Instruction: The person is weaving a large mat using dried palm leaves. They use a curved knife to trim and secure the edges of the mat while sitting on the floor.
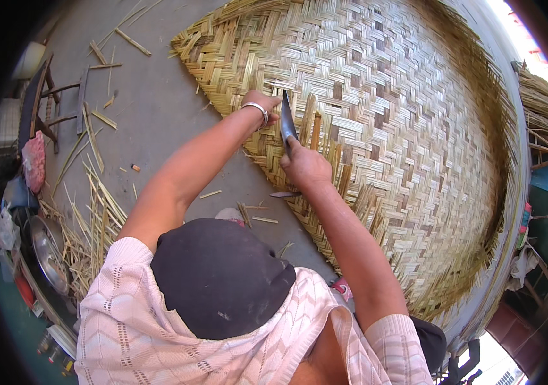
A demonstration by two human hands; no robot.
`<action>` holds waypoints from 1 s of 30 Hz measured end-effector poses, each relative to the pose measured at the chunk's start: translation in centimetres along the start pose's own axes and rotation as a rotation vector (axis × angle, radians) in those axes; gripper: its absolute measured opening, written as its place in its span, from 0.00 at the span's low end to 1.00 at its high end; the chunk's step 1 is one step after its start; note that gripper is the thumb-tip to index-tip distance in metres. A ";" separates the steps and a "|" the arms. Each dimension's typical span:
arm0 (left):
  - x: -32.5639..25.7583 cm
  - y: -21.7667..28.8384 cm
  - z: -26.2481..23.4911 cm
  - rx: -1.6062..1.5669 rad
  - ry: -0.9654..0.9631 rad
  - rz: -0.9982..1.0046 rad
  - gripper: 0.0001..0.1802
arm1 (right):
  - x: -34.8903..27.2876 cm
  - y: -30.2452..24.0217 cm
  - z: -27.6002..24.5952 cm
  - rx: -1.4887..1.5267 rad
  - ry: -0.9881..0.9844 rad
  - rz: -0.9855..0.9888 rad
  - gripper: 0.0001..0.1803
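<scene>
A large woven mat of pale green and brown split strips (376, 115) spreads from the middle to the right, its near left border folded or doubled. My right hand (308, 165) is wrapped round a knife (288, 119) with a dark, slightly curved blade pointing away over the mat. Just left of the blade, my left hand (261, 104) is closed at the mat's border, a silver bangle (258, 109) on its wrist. What its fingers hold is hidden. Several strip ends (316, 128) stick up from the weave right of the knife.
Loose cut strips (97, 212) litter the grey floor on the left. A wooden chair or stool frame (62, 102), a pink bag (33, 160) and a metal basin (49, 250) stand along the left side. At the far right lies a bundle of long stalks (546, 106).
</scene>
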State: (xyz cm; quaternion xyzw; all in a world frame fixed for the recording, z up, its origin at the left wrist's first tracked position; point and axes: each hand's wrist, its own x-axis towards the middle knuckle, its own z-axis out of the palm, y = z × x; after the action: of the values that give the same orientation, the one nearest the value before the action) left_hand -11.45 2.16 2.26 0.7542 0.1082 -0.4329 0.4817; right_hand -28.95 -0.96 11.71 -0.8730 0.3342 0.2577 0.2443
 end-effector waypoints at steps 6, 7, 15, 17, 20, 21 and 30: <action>-1.8 -1.1 -1.1 0.861 0.212 0.635 0.22 | 0.0 0.1 -0.2 -0.036 -0.007 -0.021 0.24; -2.0 -1.3 -1.2 0.887 0.222 0.712 0.22 | 0.0 0.0 -0.2 -0.041 -0.005 -0.024 0.23; -0.7 -2.3 -2.6 0.921 0.227 0.935 0.24 | -3.4 0.4 -1.5 -0.167 -0.095 -0.026 0.22; -0.4 -2.3 -2.6 0.964 0.208 0.877 0.25 | -6.8 2.2 -2.4 -0.217 -0.174 -0.058 0.29; -0.3 -2.1 -2.3 1.012 0.196 0.834 0.26 | -11.1 5.5 -4.3 -0.162 -0.268 -0.058 0.29; -0.4 -2.0 -2.4 0.998 0.194 0.830 0.25 | -11.9 6.5 -4.9 -0.081 -0.260 -0.090 0.29; -1.2 -1.1 -0.1 0.500 -0.154 0.633 0.18 | -12.2 8.8 -8.1 0.887 -0.246 0.001 0.28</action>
State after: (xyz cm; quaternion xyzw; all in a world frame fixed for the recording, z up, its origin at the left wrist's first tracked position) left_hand -12.72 3.14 2.53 0.8094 -0.2743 -0.3316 0.3997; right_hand -40.71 -6.04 23.03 -0.6469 0.3813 0.1917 0.6320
